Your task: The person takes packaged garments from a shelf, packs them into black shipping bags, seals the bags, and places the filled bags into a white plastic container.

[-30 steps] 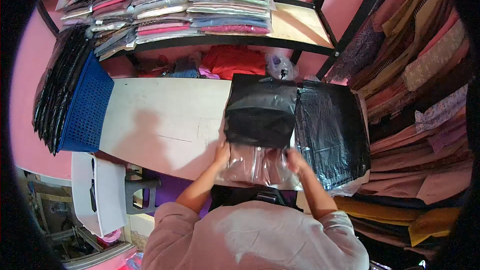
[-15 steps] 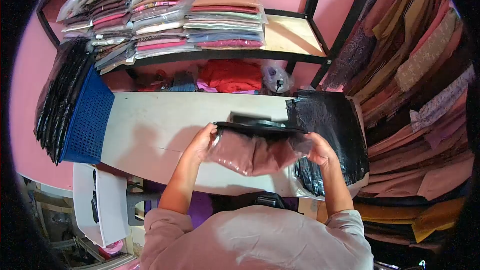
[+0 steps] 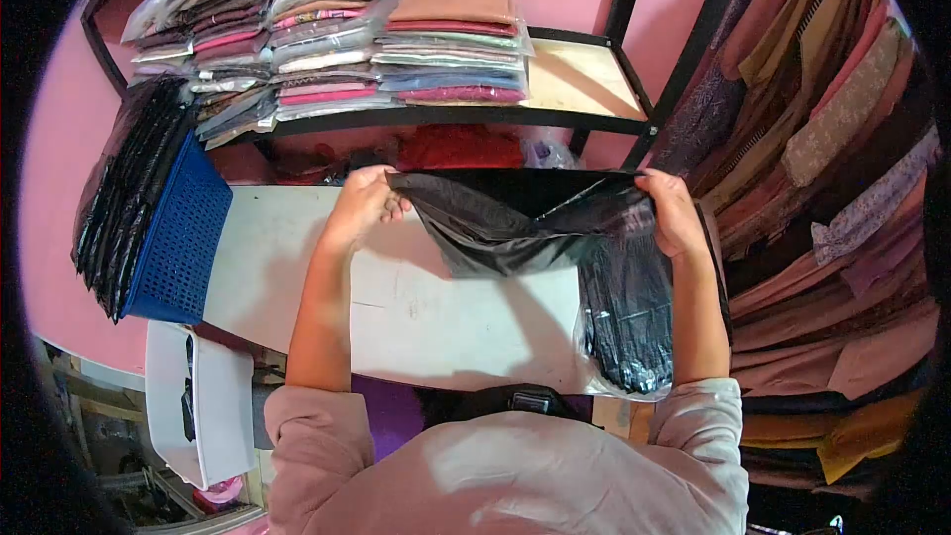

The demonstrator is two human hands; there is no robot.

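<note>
A black plastic bag [image 3: 485, 223] is stretched between my two hands above the white table [image 3: 396, 327], its lower part hanging in a sagging fold. My left hand [image 3: 365, 206] pinches the bag's upper left corner, the other fingers curled. At the opposite upper corner, my right hand [image 3: 674, 213] grips the bag with the thumb along the edge. Whether anything is inside the bag cannot be seen. Below my right hand lies a stack of black plastic bags [image 3: 626, 327], partly covered by the held bag and my forearm.
A blue basket [image 3: 183, 228] full of black packages [image 3: 119, 198] stands at the table's left end. Clear-wrapped folded clothes [image 3: 451, 50] fill much of the shelf [image 3: 584, 69] above. Garments [image 3: 842, 149] hang along the right. A white bin [image 3: 223, 406] sits below left.
Both hands have moved up and farther apart, spreading the bag. The brownish-pink, clear-wrapped fabric seen between them earlier no longer shows; black plastic hangs there now.
</note>
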